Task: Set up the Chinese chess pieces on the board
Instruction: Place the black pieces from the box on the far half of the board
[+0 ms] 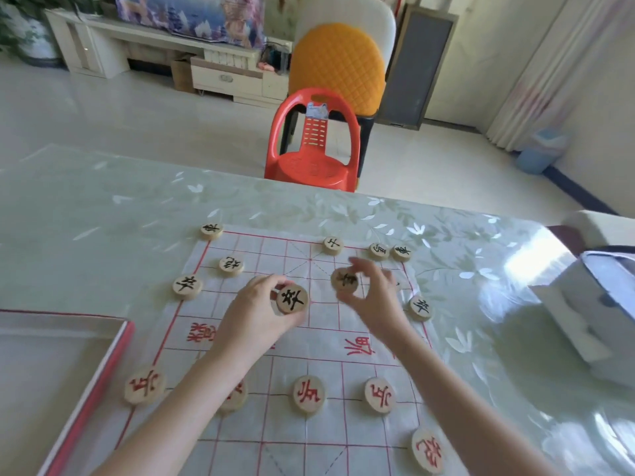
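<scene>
A white cloth board [240,341] with red grid lines lies on the table. My left hand [256,316] holds a black-lettered wooden disc [292,298] above the board's middle. My right hand [374,297] pinches another black-lettered disc [344,280] over the far half. Black-lettered pieces sit along the far edge, such as the corner piece [211,231], and several more stand at the far right [402,252]. Red-lettered pieces stand in a near row [308,394], [379,395], [144,386], one partly hidden under my left forearm. Another red piece [427,450] sits at the near right.
A shallow box lid with a red rim [113,359] lies left of the board. A white box [604,304] rests at the table's right. A red plastic chair [314,142] and an orange-backed chair [338,63] stand beyond the far edge.
</scene>
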### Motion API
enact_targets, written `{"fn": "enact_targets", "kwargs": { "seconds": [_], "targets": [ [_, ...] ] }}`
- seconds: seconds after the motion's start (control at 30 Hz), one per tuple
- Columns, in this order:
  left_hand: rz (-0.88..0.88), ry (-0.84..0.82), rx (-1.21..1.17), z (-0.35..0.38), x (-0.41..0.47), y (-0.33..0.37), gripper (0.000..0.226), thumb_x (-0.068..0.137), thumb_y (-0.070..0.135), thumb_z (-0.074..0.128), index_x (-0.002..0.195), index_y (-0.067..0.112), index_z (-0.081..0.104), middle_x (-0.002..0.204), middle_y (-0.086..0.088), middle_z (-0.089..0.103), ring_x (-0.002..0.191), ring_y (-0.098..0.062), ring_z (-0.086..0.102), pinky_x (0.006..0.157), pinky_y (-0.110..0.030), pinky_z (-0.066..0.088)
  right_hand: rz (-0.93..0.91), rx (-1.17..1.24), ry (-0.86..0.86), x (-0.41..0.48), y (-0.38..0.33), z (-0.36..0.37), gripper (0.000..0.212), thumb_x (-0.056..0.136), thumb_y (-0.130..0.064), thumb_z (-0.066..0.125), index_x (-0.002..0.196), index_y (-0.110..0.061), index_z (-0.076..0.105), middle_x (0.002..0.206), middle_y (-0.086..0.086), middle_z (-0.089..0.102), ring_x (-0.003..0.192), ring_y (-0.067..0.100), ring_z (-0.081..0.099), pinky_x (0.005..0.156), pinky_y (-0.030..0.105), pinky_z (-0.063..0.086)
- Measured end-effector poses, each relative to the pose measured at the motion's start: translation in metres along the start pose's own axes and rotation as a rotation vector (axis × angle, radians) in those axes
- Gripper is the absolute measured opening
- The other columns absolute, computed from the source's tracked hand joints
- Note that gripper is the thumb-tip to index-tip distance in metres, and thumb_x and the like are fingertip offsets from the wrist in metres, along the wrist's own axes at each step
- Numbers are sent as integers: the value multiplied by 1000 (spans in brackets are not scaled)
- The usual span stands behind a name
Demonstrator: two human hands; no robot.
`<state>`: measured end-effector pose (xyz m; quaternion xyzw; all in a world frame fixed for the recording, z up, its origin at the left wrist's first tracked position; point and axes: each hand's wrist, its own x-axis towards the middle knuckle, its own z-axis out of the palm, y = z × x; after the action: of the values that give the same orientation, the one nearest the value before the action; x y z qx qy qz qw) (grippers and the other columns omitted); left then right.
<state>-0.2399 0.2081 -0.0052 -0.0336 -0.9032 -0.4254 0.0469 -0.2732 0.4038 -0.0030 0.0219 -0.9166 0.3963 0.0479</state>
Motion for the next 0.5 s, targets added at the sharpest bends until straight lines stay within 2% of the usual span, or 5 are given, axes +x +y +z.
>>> {"fn": "enact_targets", "kwargs": {
  "seconds": [0.13, 0.27, 0.33, 0.43, 0.5],
  "targets": [
    [22, -17, 25, 31, 22, 10, 47, 65, 37, 78, 107, 27, 60, 103, 9, 60, 98, -12, 54, 85, -28, 46, 90, -113, 63, 53, 33, -13, 56, 80, -21, 68, 131, -24, 45, 123, -5, 58, 122, 21, 33, 85, 26, 18],
    [39, -27, 27, 52, 38, 21, 46, 68, 34, 77, 110, 25, 60, 104, 7, 59, 101, -13, 52, 83, -22, 41, 177, -80, 76, 88, 45, -10, 54, 80, -27, 65, 131, -31, 46, 128, 1, 43, 121, 25, 31, 94, 28, 23],
    [37, -29, 23, 59, 41, 23, 45, 68, 35, 77, 109, 25, 60, 103, 7, 59, 101, -13, 51, 83, -23, 41, 168, -82, 85, 97, 45, -7, 52, 82, -24, 65, 130, -29, 47, 114, -7, 40, 121, 27, 30, 102, 30, 24],
    [34, -34, 24, 65, 41, 22, 46, 68, 35, 77, 110, 26, 60, 102, 7, 58, 100, -13, 50, 83, -22, 40, 138, -151, 65, 109, 45, -4, 51, 84, -18, 62, 132, -22, 47, 80, -21, 26, 123, 26, 29, 108, 37, 25],
    [40, -33, 30, 66, 41, 20, 47, 68, 35, 78, 110, 26, 61, 102, 8, 58, 100, -13, 50, 83, -23, 40, 151, -169, 46, 116, 49, 0, 52, 84, -22, 61, 134, -22, 45, 82, -22, 30, 122, 27, 28, 108, 37, 25]
  ]
}}
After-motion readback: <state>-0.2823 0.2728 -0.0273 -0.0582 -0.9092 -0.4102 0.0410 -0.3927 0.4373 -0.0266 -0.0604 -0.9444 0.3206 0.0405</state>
